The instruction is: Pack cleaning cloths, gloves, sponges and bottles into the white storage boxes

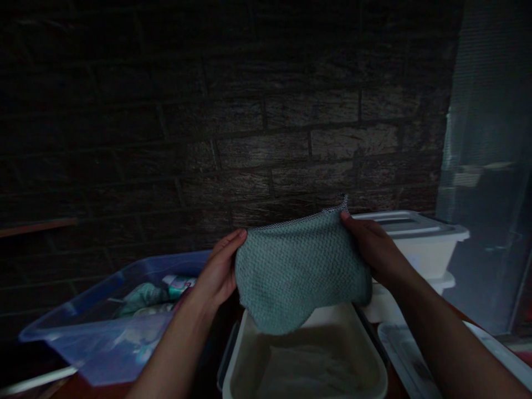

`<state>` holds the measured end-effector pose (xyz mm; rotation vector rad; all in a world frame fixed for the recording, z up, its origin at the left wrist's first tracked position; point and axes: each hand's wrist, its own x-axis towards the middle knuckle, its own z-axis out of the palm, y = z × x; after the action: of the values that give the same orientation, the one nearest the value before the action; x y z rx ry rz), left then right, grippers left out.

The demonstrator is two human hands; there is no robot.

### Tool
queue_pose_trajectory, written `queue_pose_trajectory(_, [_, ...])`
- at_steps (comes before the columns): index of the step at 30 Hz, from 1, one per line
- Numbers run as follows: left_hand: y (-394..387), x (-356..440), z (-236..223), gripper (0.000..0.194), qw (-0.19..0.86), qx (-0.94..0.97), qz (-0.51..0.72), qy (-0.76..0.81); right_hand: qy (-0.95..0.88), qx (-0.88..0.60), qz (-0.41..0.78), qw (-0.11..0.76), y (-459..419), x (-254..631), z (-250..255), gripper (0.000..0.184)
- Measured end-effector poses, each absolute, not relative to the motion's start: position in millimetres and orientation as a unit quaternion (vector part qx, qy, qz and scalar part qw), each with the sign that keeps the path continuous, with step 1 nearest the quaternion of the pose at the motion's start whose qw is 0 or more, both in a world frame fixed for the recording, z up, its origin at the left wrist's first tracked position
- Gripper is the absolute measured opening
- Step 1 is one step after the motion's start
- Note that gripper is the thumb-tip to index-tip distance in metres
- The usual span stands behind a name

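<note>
A light green textured cloth (pixel 301 266) with a dark stitched edge hangs between my two hands. My left hand (pixel 224 263) pinches its upper left corner, thumb in front. At the upper right corner, my right hand (pixel 368 244) grips the same edge. The cloth's lower part hangs over the far end of a white plastic bin (pixel 376 368). Something pale and flat, too dim to make out, lies on the bin's bottom.
On the left stands a blue translucent tub (pixel 112 332) with cloths and a tube-like package (pixel 179 284) inside. Stacked white lidded boxes (pixel 432 252) stand at the right, near a loose lid (pixel 407 354). A dark brick wall (pixel 266 111) rises behind.
</note>
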<state>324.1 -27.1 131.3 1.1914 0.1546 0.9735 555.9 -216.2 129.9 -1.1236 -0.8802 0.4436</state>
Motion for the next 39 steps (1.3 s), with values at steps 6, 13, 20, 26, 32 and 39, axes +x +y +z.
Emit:
queue_pose_trajectory(6, [-34.9, 323.3, 134.1, 0.030, 0.712, 0.533, 0.448, 0.088, -0.368, -0.463, 0.264, 0.762, -216.2, 546.4, 135.6, 0.045])
queue_pose_trajectory(13, [-34.2, 311.7, 145.0, 0.009, 0.804, 0.426, 0.406, 0.082, -0.326, -0.440, 0.262, 0.795, -213.8, 537.2, 138.1, 0.043])
queue_pose_trajectory(20, [-31.8, 330.9, 129.6, 0.020, 0.641, 0.567, 0.511, 0.076, -0.345, -0.468, 0.171, 0.795, -210.5, 542.3, 133.3, 0.041])
queue_pose_trajectory(26, [-28.2, 334.4, 120.6, 0.024, 0.469, 0.652, 0.586, 0.108, -0.377, -0.486, 0.148, 0.775, -215.9, 548.3, 130.5, 0.037])
queue_pose_trajectory(32, [-66.1, 343.6, 117.5, 0.024, 0.481, 0.732, 0.479, 0.056, -0.558, -0.430, 0.335, 0.625, -204.8, 515.8, 118.0, 0.066])
queue_pose_trajectory(39, [-84.8, 342.7, 119.3, 0.019, 0.529, 0.750, 0.398, 0.013, -0.660, -0.469, 0.207, 0.550, -183.1, 495.2, 104.9, 0.031])
